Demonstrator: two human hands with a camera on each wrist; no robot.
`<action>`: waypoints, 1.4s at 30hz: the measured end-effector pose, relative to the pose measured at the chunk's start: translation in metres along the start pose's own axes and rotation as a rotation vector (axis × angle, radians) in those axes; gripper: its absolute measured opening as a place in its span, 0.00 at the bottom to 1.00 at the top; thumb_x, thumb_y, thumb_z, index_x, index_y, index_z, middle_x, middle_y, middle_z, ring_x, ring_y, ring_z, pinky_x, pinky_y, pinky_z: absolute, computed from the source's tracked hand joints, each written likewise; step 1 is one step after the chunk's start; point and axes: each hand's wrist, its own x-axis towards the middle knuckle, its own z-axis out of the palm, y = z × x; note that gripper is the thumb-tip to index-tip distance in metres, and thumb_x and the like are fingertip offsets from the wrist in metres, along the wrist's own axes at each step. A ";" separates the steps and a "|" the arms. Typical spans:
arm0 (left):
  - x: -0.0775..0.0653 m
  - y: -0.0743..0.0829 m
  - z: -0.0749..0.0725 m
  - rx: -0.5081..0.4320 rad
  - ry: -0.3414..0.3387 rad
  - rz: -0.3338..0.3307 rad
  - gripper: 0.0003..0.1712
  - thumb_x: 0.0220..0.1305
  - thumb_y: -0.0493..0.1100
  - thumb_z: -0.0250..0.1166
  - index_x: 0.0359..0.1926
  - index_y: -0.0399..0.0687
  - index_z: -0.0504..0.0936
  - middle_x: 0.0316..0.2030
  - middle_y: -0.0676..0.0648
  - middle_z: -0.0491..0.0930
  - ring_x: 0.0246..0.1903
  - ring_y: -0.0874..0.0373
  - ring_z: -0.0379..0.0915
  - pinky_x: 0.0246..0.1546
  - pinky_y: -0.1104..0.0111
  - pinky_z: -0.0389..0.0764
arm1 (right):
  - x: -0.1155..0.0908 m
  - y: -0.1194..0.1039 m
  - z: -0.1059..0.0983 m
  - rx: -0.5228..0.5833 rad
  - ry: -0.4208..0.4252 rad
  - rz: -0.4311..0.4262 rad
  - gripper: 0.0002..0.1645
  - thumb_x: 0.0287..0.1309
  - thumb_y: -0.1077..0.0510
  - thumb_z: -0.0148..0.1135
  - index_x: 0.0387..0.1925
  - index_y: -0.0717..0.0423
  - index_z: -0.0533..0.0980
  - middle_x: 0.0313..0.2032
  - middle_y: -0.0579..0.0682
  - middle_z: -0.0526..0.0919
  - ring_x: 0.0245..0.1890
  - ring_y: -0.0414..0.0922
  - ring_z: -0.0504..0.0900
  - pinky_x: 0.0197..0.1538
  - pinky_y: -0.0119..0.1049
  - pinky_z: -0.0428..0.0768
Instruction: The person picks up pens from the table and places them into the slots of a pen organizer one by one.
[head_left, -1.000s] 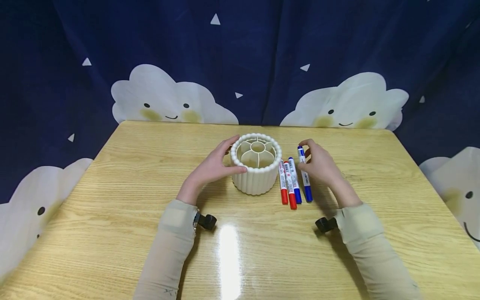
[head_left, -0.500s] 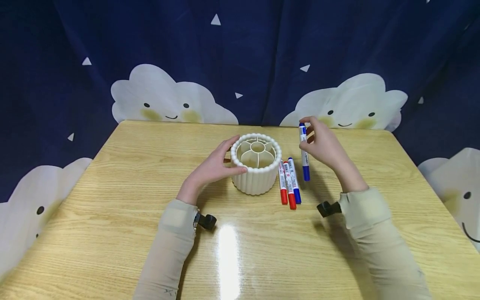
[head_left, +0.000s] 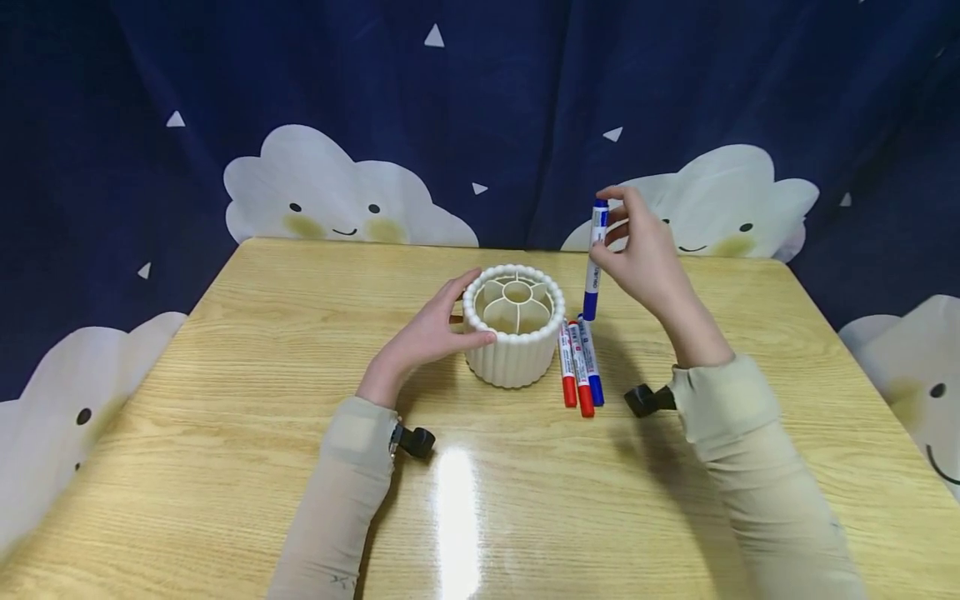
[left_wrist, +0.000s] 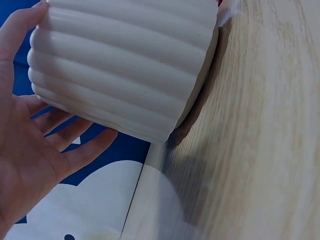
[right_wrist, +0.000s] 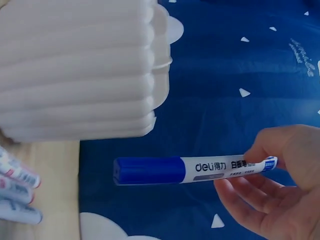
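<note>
A cream pen holder with fluted sides and a beaded rim stands on the table, divided inside into several compartments. My left hand holds it from the left, thumb at the near rim and fingers along the far side; the left wrist view shows these fingers spread against the wall. Raised to the right of the holder, my right hand pinches a blue whiteboard marker near its upper end, blue cap downward. Beneath it lie two red markers and another blue marker, side by side close to the holder.
The light wooden table ends at a dark blue curtain printed with white clouds and triangles. Small black cameras on straps sit at both wrists.
My right hand has lifted the blue marker off the table, up and then slightly left toward the holder, and the marker now hangs nearly upright. The left hand and holder stay put.
</note>
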 end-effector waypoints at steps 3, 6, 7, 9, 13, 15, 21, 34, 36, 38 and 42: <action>0.003 -0.010 0.002 -0.004 0.009 0.004 0.56 0.44 0.54 0.72 0.69 0.65 0.48 0.68 0.54 0.50 0.65 0.58 0.50 0.63 0.58 0.62 | 0.002 -0.007 -0.001 0.021 0.042 -0.012 0.33 0.49 0.66 0.54 0.59 0.52 0.61 0.40 0.56 0.76 0.36 0.48 0.77 0.27 0.22 0.72; 0.004 -0.013 0.003 -0.008 0.009 0.016 0.56 0.43 0.56 0.72 0.69 0.64 0.48 0.68 0.54 0.51 0.64 0.58 0.51 0.61 0.60 0.64 | 0.004 -0.013 -0.002 0.037 0.080 -0.021 0.33 0.49 0.66 0.54 0.59 0.51 0.60 0.40 0.54 0.75 0.36 0.45 0.76 0.29 0.22 0.73; 0.004 -0.013 0.003 -0.013 0.008 0.022 0.56 0.43 0.56 0.72 0.69 0.63 0.48 0.67 0.54 0.51 0.64 0.58 0.52 0.60 0.61 0.65 | 0.005 -0.016 -0.002 0.041 0.094 -0.023 0.33 0.50 0.66 0.54 0.59 0.51 0.60 0.40 0.54 0.75 0.36 0.44 0.76 0.30 0.23 0.74; 0.004 -0.012 0.004 -0.021 0.010 0.034 0.56 0.43 0.56 0.72 0.70 0.61 0.48 0.67 0.53 0.51 0.64 0.57 0.52 0.59 0.60 0.67 | 0.007 -0.020 -0.003 0.052 0.121 -0.027 0.33 0.50 0.66 0.54 0.59 0.50 0.60 0.40 0.53 0.74 0.36 0.43 0.76 0.31 0.24 0.75; 0.005 -0.011 0.003 -0.030 0.013 0.047 0.56 0.44 0.54 0.72 0.70 0.59 0.48 0.67 0.52 0.52 0.63 0.56 0.53 0.59 0.59 0.68 | 0.012 -0.029 -0.002 0.082 0.167 -0.042 0.32 0.50 0.65 0.53 0.59 0.50 0.61 0.40 0.52 0.74 0.36 0.41 0.75 0.33 0.26 0.76; 0.005 -0.011 0.003 -0.025 0.014 0.048 0.56 0.44 0.54 0.72 0.70 0.61 0.49 0.67 0.52 0.52 0.63 0.56 0.53 0.58 0.61 0.68 | 0.015 -0.033 0.001 0.101 0.187 -0.055 0.31 0.50 0.66 0.53 0.58 0.51 0.61 0.40 0.51 0.74 0.36 0.40 0.75 0.33 0.26 0.76; 0.006 -0.012 0.002 -0.023 0.015 0.062 0.55 0.44 0.54 0.72 0.70 0.60 0.49 0.67 0.52 0.53 0.63 0.57 0.54 0.57 0.64 0.69 | 0.022 -0.042 0.011 0.150 0.247 -0.102 0.30 0.51 0.66 0.55 0.57 0.53 0.61 0.40 0.50 0.73 0.35 0.37 0.75 0.34 0.25 0.77; 0.006 -0.014 0.002 -0.009 0.018 0.057 0.55 0.44 0.56 0.72 0.69 0.63 0.49 0.67 0.52 0.52 0.64 0.57 0.52 0.60 0.60 0.66 | 0.020 -0.039 0.039 0.173 0.192 -0.148 0.27 0.50 0.66 0.56 0.54 0.54 0.63 0.38 0.54 0.73 0.35 0.42 0.75 0.35 0.35 0.81; 0.006 -0.014 0.002 -0.010 0.020 0.056 0.55 0.44 0.55 0.72 0.70 0.61 0.49 0.67 0.52 0.51 0.65 0.56 0.51 0.61 0.58 0.65 | 0.018 -0.037 0.042 0.168 0.181 -0.144 0.26 0.50 0.65 0.56 0.53 0.54 0.63 0.37 0.54 0.73 0.35 0.42 0.75 0.35 0.35 0.81; 0.005 -0.014 0.002 -0.010 0.020 0.055 0.55 0.44 0.55 0.71 0.70 0.60 0.49 0.67 0.52 0.51 0.65 0.56 0.51 0.61 0.58 0.64 | 0.016 -0.035 0.045 0.165 0.173 -0.141 0.25 0.51 0.65 0.56 0.52 0.55 0.64 0.37 0.54 0.74 0.34 0.42 0.76 0.34 0.34 0.80; 0.005 -0.014 0.002 -0.013 0.019 0.056 0.55 0.44 0.55 0.72 0.70 0.61 0.49 0.67 0.52 0.52 0.64 0.56 0.52 0.60 0.59 0.66 | 0.012 -0.031 0.049 0.174 0.152 -0.135 0.24 0.51 0.64 0.56 0.51 0.56 0.64 0.36 0.54 0.75 0.33 0.43 0.76 0.32 0.33 0.80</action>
